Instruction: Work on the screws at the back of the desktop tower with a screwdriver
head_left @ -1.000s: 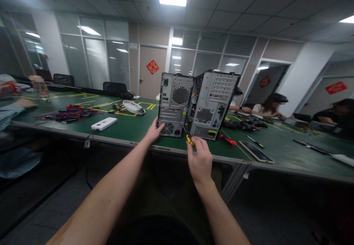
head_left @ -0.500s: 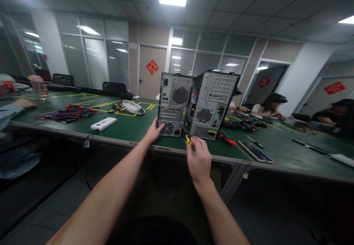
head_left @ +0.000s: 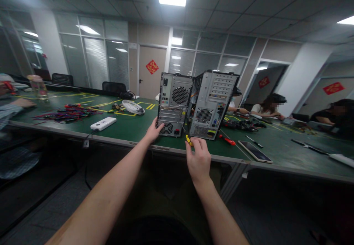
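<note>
Two computer cases stand upright side by side near the table's front edge, rear panels facing me. My left hand (head_left: 153,131) grips the lower left edge of the left computer case (head_left: 173,105), its thumb on the rear panel and its other fingers mostly hidden along the side. In front of the gap between the cases, my right hand (head_left: 199,156) pinches a yellow-and-black screwdriver (head_left: 188,139). The shaft points up toward the lower right corner of the left case; whether its tip touches is too small to tell. The right computer case (head_left: 211,105) stands close by, untouched.
Right of the cases lie a red-handled tool (head_left: 227,140), a phone (head_left: 254,151) and a pen (head_left: 254,141). To the left are a white power bank (head_left: 103,123), a heap of wires (head_left: 66,114) and a white fan cover (head_left: 133,107). Other people sit around the green table (head_left: 132,127).
The screwdriver's handle has shifted very slightly in my right hand's fingers. My left hand and both cases stay where they were.
</note>
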Tool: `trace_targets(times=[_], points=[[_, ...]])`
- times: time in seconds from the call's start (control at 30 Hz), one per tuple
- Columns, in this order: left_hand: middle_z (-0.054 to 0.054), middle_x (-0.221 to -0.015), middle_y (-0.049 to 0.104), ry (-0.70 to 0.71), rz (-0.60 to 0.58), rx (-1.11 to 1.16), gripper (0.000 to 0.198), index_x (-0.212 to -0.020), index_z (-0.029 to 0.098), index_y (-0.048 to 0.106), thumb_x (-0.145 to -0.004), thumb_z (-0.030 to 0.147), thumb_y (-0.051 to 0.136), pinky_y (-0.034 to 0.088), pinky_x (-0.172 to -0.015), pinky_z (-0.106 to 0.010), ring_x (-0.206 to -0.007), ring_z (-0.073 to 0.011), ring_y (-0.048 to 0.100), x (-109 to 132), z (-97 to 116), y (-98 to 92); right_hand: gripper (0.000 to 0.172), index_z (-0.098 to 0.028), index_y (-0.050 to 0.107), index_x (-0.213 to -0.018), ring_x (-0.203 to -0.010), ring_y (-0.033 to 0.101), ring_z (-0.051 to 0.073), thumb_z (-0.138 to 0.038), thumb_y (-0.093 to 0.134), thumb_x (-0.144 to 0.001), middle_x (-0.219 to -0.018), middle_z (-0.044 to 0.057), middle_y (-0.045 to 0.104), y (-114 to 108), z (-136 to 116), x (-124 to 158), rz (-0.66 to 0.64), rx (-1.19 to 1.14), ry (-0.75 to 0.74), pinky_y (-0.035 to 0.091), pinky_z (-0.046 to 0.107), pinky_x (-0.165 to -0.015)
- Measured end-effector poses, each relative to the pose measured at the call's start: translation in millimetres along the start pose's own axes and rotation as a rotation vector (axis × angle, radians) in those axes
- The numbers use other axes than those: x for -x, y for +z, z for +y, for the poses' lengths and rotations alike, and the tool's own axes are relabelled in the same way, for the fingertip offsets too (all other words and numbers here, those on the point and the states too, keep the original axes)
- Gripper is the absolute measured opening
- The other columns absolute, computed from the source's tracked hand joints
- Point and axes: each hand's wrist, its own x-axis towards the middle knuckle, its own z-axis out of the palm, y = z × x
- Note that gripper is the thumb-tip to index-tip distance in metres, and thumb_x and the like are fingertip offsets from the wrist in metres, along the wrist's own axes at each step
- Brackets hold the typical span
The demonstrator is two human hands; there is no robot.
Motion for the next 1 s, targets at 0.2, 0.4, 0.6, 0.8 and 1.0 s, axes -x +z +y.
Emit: trace_targets(times=[0.2, 0.4, 0.6, 0.8, 1.0], points=[[-0.009, -0.143, 0.062, 0.009, -0.011, 0.022, 0.069, -0.152, 0.025, 0.041, -0.090, 0.038, 0.067, 0.044, -0.112, -0.038, -0.127, -0.0225, 0.062, -0.1, 0.7, 0.6, 0.018, -0.018, 0.067, -0.107, -0.095, 0.067, 0.021, -0.027, 0.052, -0.102, -0.104, 0.010, 0.067, 1.4, 2.8, -1.0, 0.031, 0.006, -0.018, 0.055, 0.032, -0.085], [-0.010, -0.143, 0.062, 0.000, -0.006, 0.017, 0.071, -0.153, 0.024, 0.040, -0.090, 0.040, 0.068, 0.043, -0.114, -0.039, -0.128, -0.0236, 0.062, 1.2, 3.3, 0.1, 0.016, -0.017, 0.066, -0.107, -0.095, 0.066, 0.022, -0.024, 0.054, -0.100, -0.104, 0.010, 0.066, -2.9, 0.6, -2.9, -0.031, -0.007, -0.014, 0.054, 0.033, -0.086], [-0.010, -0.145, 0.060, -0.007, -0.018, 0.025, 0.071, -0.153, 0.024, 0.040, -0.090, 0.038, 0.068, 0.042, -0.115, -0.039, -0.129, -0.0239, 0.061, 3.3, 8.0, 0.0, 0.023, -0.015, 0.064, -0.116, -0.101, 0.065, 0.025, -0.019, 0.052, -0.097, -0.113, 0.013, 0.064, 1.5, 4.5, -16.6, -0.215, 0.097, 0.033, 0.052, 0.035, -0.089], [-0.011, -0.145, 0.060, -0.020, -0.018, 0.043, 0.072, -0.154, 0.023, 0.039, -0.090, 0.039, 0.068, 0.043, -0.113, -0.039, -0.129, -0.0243, 0.061, 3.9, 8.6, 1.4, 0.022, -0.014, 0.065, -0.113, -0.086, 0.068, 0.022, -0.016, 0.050, -0.098, -0.103, 0.012, 0.065, -2.7, 2.0, -53.4, -0.579, 0.404, 0.003, 0.049, 0.029, -0.075], [-0.010, -0.145, 0.060, -0.027, -0.002, 0.026, 0.074, -0.154, 0.024, 0.040, -0.088, 0.040, 0.070, 0.041, -0.115, -0.039, -0.130, -0.0241, 0.060, 1.9, 5.8, 1.9, 0.027, -0.017, 0.063, -0.117, -0.090, 0.072, 0.028, -0.016, 0.045, -0.098, -0.096, 0.015, 0.071, -13.6, -10.1, -79.8, -0.796, 0.605, -0.231, 0.051, 0.033, -0.074]])
